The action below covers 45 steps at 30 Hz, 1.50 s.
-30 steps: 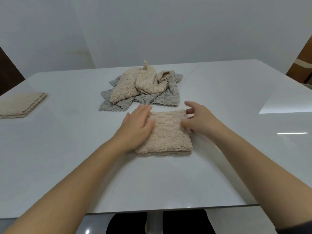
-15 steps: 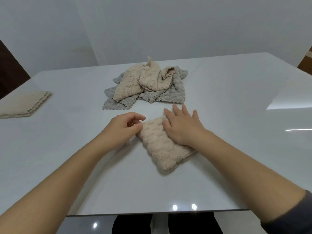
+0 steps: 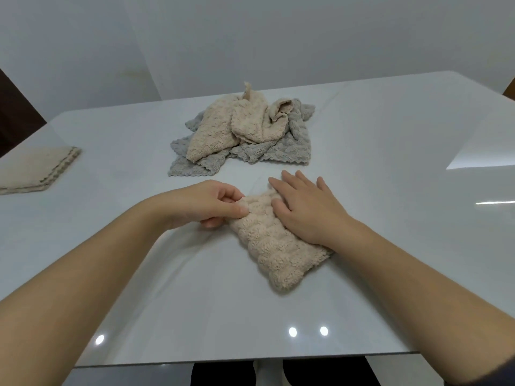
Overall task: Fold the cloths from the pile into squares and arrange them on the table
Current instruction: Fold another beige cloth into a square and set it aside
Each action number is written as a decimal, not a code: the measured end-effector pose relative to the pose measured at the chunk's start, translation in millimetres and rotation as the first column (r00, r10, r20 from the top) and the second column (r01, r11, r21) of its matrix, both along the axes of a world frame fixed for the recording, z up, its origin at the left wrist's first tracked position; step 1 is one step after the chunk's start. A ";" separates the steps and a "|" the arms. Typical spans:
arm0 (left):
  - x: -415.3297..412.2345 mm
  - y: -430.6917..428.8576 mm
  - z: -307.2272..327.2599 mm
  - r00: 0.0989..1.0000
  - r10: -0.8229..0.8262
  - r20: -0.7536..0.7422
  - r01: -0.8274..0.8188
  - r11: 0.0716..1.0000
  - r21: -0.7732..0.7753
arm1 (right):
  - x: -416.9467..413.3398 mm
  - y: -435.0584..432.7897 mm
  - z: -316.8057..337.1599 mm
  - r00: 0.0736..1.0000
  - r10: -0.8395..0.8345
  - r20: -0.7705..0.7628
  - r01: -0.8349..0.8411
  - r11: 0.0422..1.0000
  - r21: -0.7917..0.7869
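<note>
No brand, label or writing is legible on any item. Your left hand [image 3: 206, 203] pinches the near-left corner of the folded beige cloth [image 3: 274, 246] between thumb and fingers. Your right hand [image 3: 305, 207] lies flat, fingers spread, pressing the cloth's far half. The cloth sits turned at an angle on the white table [image 3: 390, 151], directly under and between your hands. The unfolded pile [image 3: 245, 135] of beige and grey cloths lies just beyond. One folded square [image 3: 33, 169] rests well apart at the left edge.
</note>
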<state>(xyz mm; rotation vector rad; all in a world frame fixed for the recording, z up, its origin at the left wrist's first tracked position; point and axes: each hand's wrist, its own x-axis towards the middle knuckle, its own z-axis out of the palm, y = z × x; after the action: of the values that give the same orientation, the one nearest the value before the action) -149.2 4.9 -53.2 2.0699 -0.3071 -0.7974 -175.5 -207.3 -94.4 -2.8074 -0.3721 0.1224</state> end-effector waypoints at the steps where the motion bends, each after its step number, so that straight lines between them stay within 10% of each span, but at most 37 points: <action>1: 2.6 -0.6 1.5 0.999 -0.038 -0.022 0.039 0.999 0.025 | 0.1 0.1 -0.4 1.000 0.001 0.000 -0.001 1.000 0.000; 7: 11.6 -9.8 13.2 0.944 -0.244 -0.220 0.203 0.960 -0.193 | 0.8 -0.2 -0.5 1.000 0.005 -0.022 -0.005 1.000 0.004; 15: 34.4 -21.3 21.0 0.841 -0.379 -0.385 0.423 0.906 0.031 | 0.7 0.1 -0.7 1.000 0.006 -0.025 -0.006 1.000 0.007; 22: 40.5 -10.4 19.0 0.730 -0.508 -0.457 0.492 0.855 -0.164 | 1.7 -1.1 -1.8 1.000 0.008 -0.015 -0.008 1.000 0.010; 32: 44.0 18.0 -5.6 0.812 -0.423 -0.403 0.337 0.903 -0.268 | 0.1 1.4 -4.2 1.000 -0.014 -0.013 0.014 1.000 -0.003; 42: 63.8 37.4 5.0 0.980 -0.003 -0.199 -0.034 0.982 -0.184 | 31.3 33.5 -5.1 0.974 -0.225 -0.020 0.223 0.973 -0.052; 45: 56.8 37.5 7.8 0.949 0.188 0.252 -0.196 0.981 0.006 | 35.9 39.7 -7.3 0.964 -0.265 0.010 0.265 0.963 -0.058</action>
<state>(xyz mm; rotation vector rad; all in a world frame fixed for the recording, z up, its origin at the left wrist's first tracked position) -92.4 42.4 -45.4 2.1933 -0.2272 -0.4259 -139.6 -167.6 -101.8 -2.8835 0.0097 0.0710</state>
